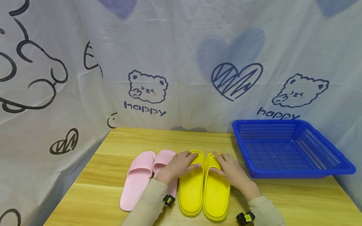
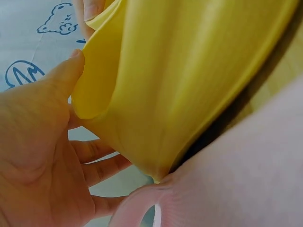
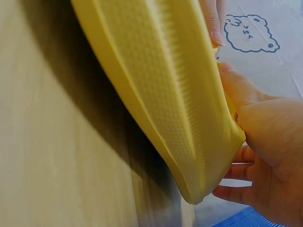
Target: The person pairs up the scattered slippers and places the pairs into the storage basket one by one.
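A pair of yellow slippers lies side by side on the wooden table, toes towards the back. My left hand [image 1: 179,164] holds the left yellow slipper [image 1: 191,190] at its strap. Its thumb is at the strap's opening edge, and the fingers reach round the outer side and front. On the right yellow slipper [image 1: 216,196], my right hand [image 1: 234,172] holds the strap the same way, thumb at the edge. Just left lies a pair of pink slippers, the outer pink slipper [image 1: 137,185] in plain sight. The inner pink slipper [image 1: 163,156] is partly hidden under my left forearm.
A blue plastic basket [image 1: 282,171] with mesh walls stands at the table's right, near the back. The wooden table [image 1: 96,188] ends at a white printed cloth [image 1: 186,103] hanging behind it and along the left side.
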Motion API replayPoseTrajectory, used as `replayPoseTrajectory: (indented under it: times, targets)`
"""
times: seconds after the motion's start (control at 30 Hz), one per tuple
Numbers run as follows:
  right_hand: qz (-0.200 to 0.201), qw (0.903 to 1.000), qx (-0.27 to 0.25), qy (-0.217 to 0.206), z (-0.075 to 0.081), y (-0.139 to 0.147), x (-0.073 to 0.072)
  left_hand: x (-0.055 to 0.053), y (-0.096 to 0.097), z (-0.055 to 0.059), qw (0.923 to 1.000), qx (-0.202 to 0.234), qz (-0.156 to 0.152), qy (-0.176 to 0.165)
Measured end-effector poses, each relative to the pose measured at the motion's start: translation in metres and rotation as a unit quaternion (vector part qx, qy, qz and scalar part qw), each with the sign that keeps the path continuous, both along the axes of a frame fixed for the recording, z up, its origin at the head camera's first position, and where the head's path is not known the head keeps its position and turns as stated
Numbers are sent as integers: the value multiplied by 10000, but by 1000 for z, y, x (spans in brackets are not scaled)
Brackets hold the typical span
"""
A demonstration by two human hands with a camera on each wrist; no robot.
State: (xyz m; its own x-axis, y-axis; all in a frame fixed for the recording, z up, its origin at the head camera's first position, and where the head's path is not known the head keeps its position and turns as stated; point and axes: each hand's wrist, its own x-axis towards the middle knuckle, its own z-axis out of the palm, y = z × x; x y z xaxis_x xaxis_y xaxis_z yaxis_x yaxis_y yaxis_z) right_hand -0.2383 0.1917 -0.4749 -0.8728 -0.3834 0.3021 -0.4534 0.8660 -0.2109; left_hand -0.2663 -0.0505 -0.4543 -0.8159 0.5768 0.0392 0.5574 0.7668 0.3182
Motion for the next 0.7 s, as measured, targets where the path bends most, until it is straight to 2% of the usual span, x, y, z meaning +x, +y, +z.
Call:
replayPoseTrajectory:
  times: [0.23,0.43,0.7]
  targets:
    - [-33,9998,-70,-170,2,-1,1,-2,-2,-1,9996,88,-127,233]
    - [-10,9994,-149,-305,4,-1,1,-2,-3,2,9995,166,-118,249]
    - [44,9996,-174,-219,7,0,2,-1,-3,3,9987,236,-148,426]
